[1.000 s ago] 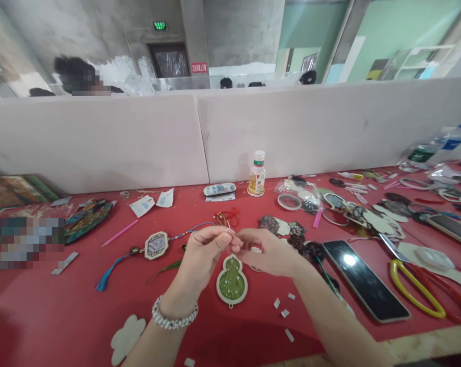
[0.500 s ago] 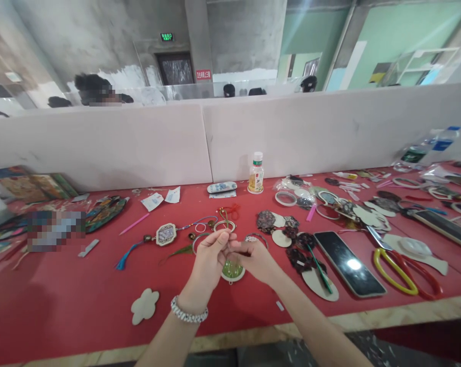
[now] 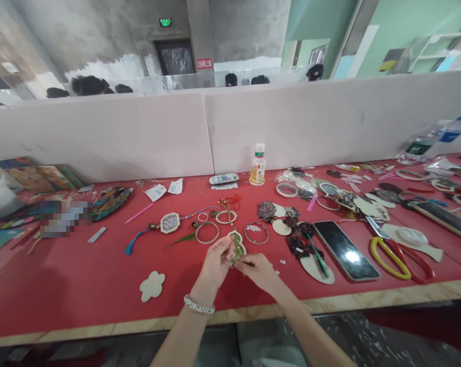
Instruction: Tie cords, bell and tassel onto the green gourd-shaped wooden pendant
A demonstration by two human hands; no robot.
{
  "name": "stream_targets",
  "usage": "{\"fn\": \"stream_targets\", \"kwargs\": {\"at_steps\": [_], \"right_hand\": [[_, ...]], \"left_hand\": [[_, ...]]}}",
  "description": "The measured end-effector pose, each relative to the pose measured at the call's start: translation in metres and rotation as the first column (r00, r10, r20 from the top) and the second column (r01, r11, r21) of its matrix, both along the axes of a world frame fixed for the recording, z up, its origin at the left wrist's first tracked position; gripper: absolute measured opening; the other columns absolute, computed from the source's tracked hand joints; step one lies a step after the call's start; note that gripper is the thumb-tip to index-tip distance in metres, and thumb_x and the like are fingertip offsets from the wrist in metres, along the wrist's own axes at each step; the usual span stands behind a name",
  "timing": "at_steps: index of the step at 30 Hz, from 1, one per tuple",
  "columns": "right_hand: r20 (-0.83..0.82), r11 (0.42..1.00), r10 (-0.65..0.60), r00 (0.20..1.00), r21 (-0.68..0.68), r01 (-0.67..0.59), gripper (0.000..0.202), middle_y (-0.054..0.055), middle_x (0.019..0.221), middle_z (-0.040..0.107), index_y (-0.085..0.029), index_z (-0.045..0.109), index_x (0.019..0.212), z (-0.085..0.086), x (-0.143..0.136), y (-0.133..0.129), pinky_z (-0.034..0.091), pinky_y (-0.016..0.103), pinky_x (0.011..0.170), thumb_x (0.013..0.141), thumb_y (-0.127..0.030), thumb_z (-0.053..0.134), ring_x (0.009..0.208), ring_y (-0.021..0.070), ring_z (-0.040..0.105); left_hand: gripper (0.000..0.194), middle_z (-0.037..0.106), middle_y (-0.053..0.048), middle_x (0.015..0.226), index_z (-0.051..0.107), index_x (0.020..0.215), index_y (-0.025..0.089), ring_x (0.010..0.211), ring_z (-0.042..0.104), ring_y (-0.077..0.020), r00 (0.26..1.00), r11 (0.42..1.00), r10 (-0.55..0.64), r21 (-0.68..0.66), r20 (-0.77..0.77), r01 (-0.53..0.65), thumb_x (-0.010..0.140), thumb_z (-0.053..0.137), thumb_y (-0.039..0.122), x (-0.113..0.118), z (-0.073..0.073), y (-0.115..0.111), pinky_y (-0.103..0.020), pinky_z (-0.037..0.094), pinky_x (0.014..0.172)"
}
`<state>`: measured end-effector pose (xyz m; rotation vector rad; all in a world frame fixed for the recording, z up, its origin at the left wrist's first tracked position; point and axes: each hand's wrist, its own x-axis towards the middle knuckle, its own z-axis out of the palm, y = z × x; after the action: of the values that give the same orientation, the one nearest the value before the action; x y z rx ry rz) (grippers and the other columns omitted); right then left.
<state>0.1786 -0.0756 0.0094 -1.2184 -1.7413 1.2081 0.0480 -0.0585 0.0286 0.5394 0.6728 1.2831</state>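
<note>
Just above the red table, a gourd-shaped green pendant (image 3: 238, 245) with a pale rim is between my two hands. My left hand (image 3: 215, 261) is closed, thumb and fingers pinched at its left edge. At its lower end, the fingers of my right hand (image 3: 258, 270) are pinched together. My fingers hide part of the pendant. Close beyond it lie a round hoop (image 3: 207, 241), a ring with white flowers inside (image 3: 255, 229) and a pale ring with a cord (image 3: 226, 217). An octagonal pendant with a blue tassel (image 3: 169, 223) lies to the left.
A black phone (image 3: 345, 250) and scissors with yellow and red handles (image 3: 389, 257) lie at right. Dark fabric pieces (image 3: 304, 239) are nearer. A pale flower-shaped piece (image 3: 153, 286) lies front left. A small bottle (image 3: 258, 165) stands by the white partition (image 3: 138, 137).
My hands have parted slightly, and the right one has moved lower. The gourd-shaped pendant, mostly hidden below my hands before, now shows between them. My view has tipped down a little.
</note>
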Motion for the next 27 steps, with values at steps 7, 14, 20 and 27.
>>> {"fn": "stream_targets", "kwargs": {"at_steps": [7, 14, 20, 27], "right_hand": [[0.092, 0.999, 0.025, 0.995, 0.041, -0.029, 0.034, -0.003, 0.046, 0.048, -0.012, 0.06, 0.055, -0.001, 0.005, -0.012, 0.029, 0.02, 0.046, 0.078, -0.034, 0.048, 0.047, 0.0089, 0.04], [0.23, 0.987, 0.153, 0.961, 0.001, -0.158, 0.022, 0.003, 0.077, 0.068, -0.017, 0.069, 0.083, 0.016, 0.033, -0.011, 0.042, 0.024, 0.061, 0.069, -0.03, 0.059, 0.067, 0.0182, 0.059], [0.078, 0.994, 0.098, 0.992, 0.049, -0.102, 0.024, 0.004, 0.079, 0.068, -0.015, 0.067, 0.086, 0.031, 0.015, 0.004, 0.044, 0.025, 0.064, 0.072, -0.031, 0.055, 0.073, 0.0186, 0.059], [0.052, 0.993, 0.047, 0.998, 0.106, -0.052, 0.017, 0.004, 0.072, 0.067, -0.015, 0.068, 0.077, 0.019, -0.008, 0.006, 0.043, 0.024, 0.059, 0.072, -0.026, 0.056, 0.065, 0.0165, 0.058]], "left_hand": [[0.013, 0.048, 0.004, 0.052, 0.06, 0.07, 0.01, 0.042, 0.035, -0.0023, 1.0, 1.0, 0.011, -0.022, 0.017, -0.011, 0.067, 0.066, 0.021, -0.006, -0.002, -0.007, -0.015, 0.032, 0.044], [0.015, 0.045, 0.005, 0.05, 0.058, 0.066, 0.01, 0.042, 0.034, -0.0022, 1.0, 1.0, -0.02, -0.009, 0.0, 0.02, 0.065, 0.067, 0.021, -0.012, 0.002, -0.011, -0.016, 0.031, 0.044], [0.016, 0.042, 0.006, 0.049, 0.057, 0.068, 0.011, 0.042, 0.034, -0.0033, 0.996, 0.996, -0.082, 0.024, -0.038, 0.083, 0.066, 0.067, 0.023, -0.012, 0.003, -0.012, -0.017, 0.029, 0.043], [0.019, 0.043, 0.006, 0.049, 0.055, 0.065, 0.012, 0.041, 0.034, -0.0035, 0.999, 0.998, -0.018, 0.056, -0.027, 0.019, 0.066, 0.066, 0.027, -0.014, 0.005, -0.007, -0.018, 0.028, 0.043]]}}
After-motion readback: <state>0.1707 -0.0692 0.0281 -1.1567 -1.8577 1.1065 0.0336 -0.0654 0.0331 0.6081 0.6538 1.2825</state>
